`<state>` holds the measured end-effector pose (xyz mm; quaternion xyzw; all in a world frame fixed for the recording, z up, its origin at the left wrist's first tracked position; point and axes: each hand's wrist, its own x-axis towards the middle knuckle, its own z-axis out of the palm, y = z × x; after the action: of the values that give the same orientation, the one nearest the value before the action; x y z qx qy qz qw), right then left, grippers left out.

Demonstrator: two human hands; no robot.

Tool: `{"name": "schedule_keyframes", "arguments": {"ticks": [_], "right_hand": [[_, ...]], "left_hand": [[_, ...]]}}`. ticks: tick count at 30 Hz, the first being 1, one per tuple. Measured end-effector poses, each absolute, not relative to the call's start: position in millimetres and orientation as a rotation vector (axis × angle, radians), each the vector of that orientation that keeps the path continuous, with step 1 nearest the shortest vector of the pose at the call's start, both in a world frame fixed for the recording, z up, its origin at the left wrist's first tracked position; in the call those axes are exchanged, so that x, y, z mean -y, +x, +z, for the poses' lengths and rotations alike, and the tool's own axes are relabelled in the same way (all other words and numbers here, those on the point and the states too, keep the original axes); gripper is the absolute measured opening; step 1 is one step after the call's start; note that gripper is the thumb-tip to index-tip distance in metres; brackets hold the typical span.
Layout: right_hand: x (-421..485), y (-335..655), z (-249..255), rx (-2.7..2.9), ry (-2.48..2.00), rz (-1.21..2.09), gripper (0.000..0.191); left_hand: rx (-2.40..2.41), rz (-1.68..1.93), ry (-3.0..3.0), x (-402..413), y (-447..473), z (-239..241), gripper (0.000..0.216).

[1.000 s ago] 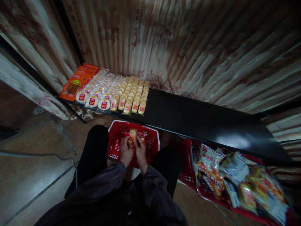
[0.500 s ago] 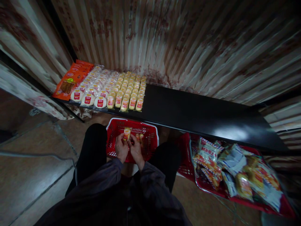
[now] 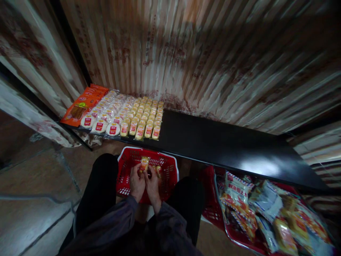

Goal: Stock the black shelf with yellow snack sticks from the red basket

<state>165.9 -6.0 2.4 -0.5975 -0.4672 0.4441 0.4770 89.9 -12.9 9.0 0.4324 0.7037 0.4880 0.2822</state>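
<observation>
A small oblong yellow cake in a clear plastic wrapper with a red-and-orange label is held above a red perforated plastic basket with a pale rim at the lower centre of the frame. It is pinched at its left side by the left hand and at its lower right by the fingertips of the right hand. Left of centre, neat rows of matching wrapped yellow cakes are already set out on a long glossy black shelf, beside round white wrapped cakes and flat orange plastic bags. The shelf is judged to be filled only in part, along its left end. A few loose yellow cakes are left in the basket, their number partly hidden; mixed printed snack bags are heaped at the lower right.
</observation>
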Motion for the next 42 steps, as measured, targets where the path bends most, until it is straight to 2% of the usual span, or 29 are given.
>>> {"name": "schedule_keyframes", "arguments": {"ticks": [9, 16, 25, 42], "right_hand": [[4, 168, 12, 1.175, -1.514, 0.907, 0.038], [1, 170, 7, 1.201, -1.57, 0.897, 0.05], [-9, 182, 5, 1.151, -1.586, 0.843, 0.054], [-71, 228, 70, 1.084, -1.493, 0.798, 0.052]], "left_hand": [[-1.853, 1.348, 1.222, 8, 96, 14, 0.033], [-1.831, 1.358, 1.221, 5, 98, 22, 0.029], [-1.735, 1.398, 1.205, -5, 110, 35, 0.03], [-1.536, 1.469, 1.383, -71, 154, 93, 0.032]]}}
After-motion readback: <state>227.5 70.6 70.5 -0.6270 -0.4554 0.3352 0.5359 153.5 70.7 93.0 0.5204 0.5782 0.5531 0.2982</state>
